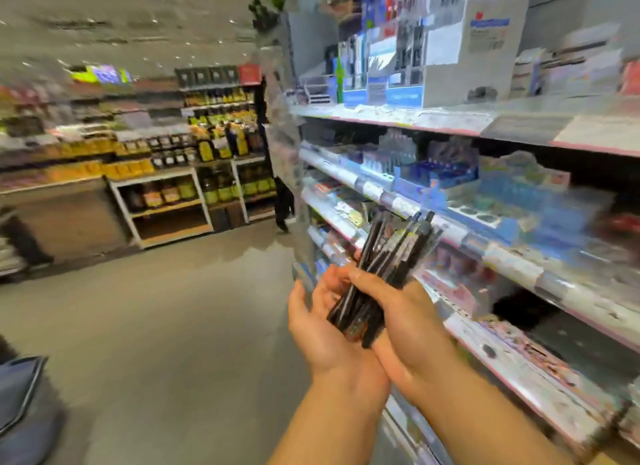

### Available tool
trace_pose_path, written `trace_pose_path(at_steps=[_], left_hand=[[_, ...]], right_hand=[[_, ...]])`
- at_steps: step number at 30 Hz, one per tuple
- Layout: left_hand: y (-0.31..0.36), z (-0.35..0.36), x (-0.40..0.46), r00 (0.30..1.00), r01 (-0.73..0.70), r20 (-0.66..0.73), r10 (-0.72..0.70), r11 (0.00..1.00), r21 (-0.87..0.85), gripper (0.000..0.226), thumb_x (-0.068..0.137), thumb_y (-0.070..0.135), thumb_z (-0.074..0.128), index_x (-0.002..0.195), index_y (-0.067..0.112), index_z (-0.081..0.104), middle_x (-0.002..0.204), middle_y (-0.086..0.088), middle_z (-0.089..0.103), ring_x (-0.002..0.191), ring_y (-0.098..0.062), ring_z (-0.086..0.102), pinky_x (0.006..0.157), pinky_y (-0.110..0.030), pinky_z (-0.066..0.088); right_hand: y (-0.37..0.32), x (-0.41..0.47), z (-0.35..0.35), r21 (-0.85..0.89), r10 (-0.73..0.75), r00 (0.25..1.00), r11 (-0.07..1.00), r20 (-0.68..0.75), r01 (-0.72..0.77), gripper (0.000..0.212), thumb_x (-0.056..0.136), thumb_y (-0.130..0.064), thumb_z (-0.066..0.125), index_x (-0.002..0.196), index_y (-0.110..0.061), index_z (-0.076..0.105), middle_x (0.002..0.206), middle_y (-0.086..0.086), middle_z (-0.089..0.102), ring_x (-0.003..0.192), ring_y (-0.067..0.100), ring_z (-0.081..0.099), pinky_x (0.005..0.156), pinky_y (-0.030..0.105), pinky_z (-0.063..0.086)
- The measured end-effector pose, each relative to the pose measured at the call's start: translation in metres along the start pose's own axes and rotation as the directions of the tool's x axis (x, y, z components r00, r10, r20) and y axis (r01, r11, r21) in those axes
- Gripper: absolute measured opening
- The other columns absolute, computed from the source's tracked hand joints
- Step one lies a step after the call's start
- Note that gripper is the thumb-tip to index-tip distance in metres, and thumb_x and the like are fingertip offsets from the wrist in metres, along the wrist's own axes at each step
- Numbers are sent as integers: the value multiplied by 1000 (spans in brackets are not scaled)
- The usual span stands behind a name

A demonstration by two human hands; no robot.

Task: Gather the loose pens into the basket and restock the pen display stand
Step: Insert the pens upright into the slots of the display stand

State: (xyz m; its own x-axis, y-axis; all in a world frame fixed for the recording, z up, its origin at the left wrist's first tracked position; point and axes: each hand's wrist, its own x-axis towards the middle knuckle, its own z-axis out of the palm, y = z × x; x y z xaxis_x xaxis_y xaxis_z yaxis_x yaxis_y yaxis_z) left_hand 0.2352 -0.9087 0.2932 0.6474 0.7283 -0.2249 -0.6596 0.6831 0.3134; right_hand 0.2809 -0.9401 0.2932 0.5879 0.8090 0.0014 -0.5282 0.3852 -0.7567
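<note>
Between both hands, raised in front of the stationery shelving, sits a bundle of black pens — the task's thing, tips pointing up and away toward the shelves. As a judgement, gathering looks well advanced: a good handful is collected, yet no pen is in a basket and none is slotted into a stand, so restocking is all still to do. A grey-blue shape far to the left of the hands may be the basket, but blur makes that uncertain. Cardboard display boxes stand on the top shelf, above and beyond the hands; which one is the pen stand I cannot tell.

The right hand has its fingers curled round the bundle's lower half, gripping it. The left hand lies palm-up beside it, fingers relaxed and fairly straight — cradling the pens' lower ends rather than clasping them.
</note>
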Motion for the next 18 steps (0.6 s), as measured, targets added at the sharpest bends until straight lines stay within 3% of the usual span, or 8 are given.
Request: trace_pose_path(at_steps=[3,5,7,9,12,14,16,18], left_hand=[[29,-26,12,993,-49,-107,44,998,-45,45,98,52,41,98,14,66,136,-24,58,125,-42,58,109,-50,42],[52,-34,24,990,-73,-129,62,994,-82,48,99,52,40,105,13,68,131,-23,63,120,-40,62,107,-49,44],[84,-42,38,987,-126,-115,114,987,-103,54,101,52,36,112,9,67,125,-24,67,115,-39,65,105,-49,46],[122,-52,56,981,-177,-92,170,981,-81,58,101,53,33,109,6,67,115,-25,71,105,-39,70,96,-48,50],[185,-71,88,972,-217,-105,211,975,-41,54,101,54,35,109,8,63,117,-25,69,110,-43,67,98,-50,50],[220,-85,110,960,-245,-147,239,969,-28,51,101,52,35,98,9,62,117,-25,69,112,-46,65,102,-52,48],[250,-98,131,947,-271,-188,261,962,-28,51,102,51,34,84,11,61,111,-24,72,107,-45,68,97,-50,51],[275,-109,154,940,-280,-220,262,959,-53,48,102,50,35,85,13,60,108,-24,73,104,-44,69,99,-51,50]], right_hand=[[34,13,19,-157,39,998,987,39,-33,15,87,4,66,79,-3,77,83,22,75,78,29,74,76,41,62],[52,26,36,-165,76,995,984,65,-65,10,86,7,65,94,5,70,85,23,76,81,31,76,74,40,63],[73,47,59,-163,78,993,985,87,-63,12,90,10,60,99,4,66,86,22,76,87,32,77,82,45,61],[96,71,85,-145,35,991,989,130,-16,29,94,13,52,88,-5,74,88,19,77,90,31,77,91,50,57],[138,111,127,-74,12,989,997,147,-1,55,94,16,49,72,-23,81,84,11,77,83,25,77,86,45,58],[171,135,148,-76,63,987,996,145,-52,48,92,16,51,78,-19,80,87,13,77,81,25,76,78,39,59],[201,158,166,-96,129,983,988,129,-118,33,92,15,54,98,-11,73,93,19,76,82,28,75,77,39,59],[223,181,181,-71,199,973,979,119,-191,28,93,15,54,112,-3,64,90,20,75,78,29,75,69,37,61]])
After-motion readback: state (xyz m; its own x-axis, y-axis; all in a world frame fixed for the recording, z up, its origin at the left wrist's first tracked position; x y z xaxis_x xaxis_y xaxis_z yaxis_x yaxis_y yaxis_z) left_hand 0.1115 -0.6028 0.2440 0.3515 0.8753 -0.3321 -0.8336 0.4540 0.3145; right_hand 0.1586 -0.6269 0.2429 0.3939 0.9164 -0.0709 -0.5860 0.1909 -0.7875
